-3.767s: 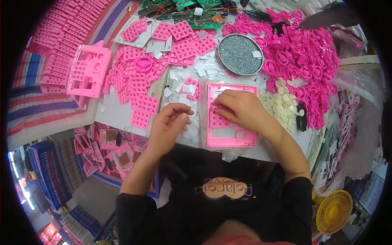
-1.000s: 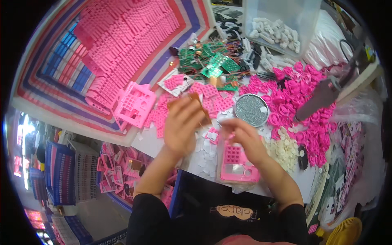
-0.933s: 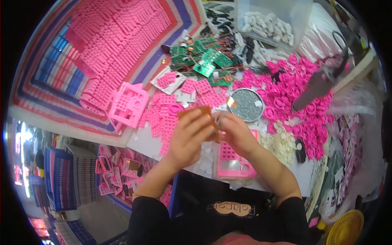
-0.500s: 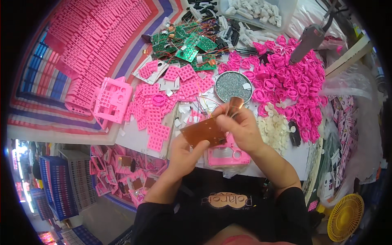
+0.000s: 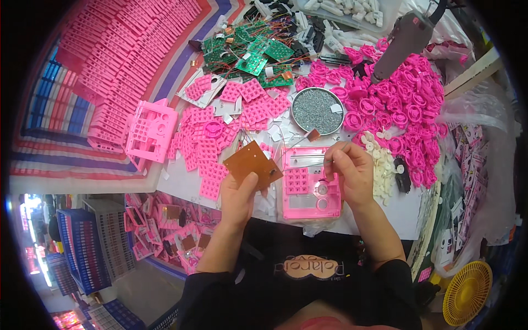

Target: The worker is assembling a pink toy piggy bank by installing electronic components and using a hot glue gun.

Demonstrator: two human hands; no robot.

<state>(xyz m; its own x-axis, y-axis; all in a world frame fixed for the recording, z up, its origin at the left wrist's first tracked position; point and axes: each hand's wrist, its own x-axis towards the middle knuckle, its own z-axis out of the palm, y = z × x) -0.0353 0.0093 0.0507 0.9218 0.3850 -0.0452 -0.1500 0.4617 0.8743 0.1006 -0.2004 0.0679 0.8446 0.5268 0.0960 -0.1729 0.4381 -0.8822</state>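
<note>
My left hand (image 5: 237, 199) grips a brown circuit board (image 5: 250, 164) by its lower edge, thumb on top. Thin wires run from the board's right side, and a small copper-coloured piece (image 5: 313, 135) shows near the round tin. To the right, my right hand (image 5: 352, 168) is closed in a pinch on the thin wires. Between my hands lies a pink plastic housing (image 5: 330, 210), open side up. Inside it sit a pink button pad (image 5: 297, 180) and a round part (image 5: 322, 188). The housing rests at the table's front edge on clear plastic.
Farther back are a round tin of small screws (image 5: 316, 110), green circuit boards (image 5: 253, 63) and pink button pads (image 5: 206, 154). Pink rings (image 5: 407, 104) and cream discs (image 5: 379, 165) lie right, below a hanging dark grey tool (image 5: 404, 41). Pink housings (image 5: 126, 49) are stacked left.
My hands have moved apart: the left went left with the circuit board, the right went right, stretching the wires. The pink housing is now uncovered. The hanging tool looks lower and larger.
</note>
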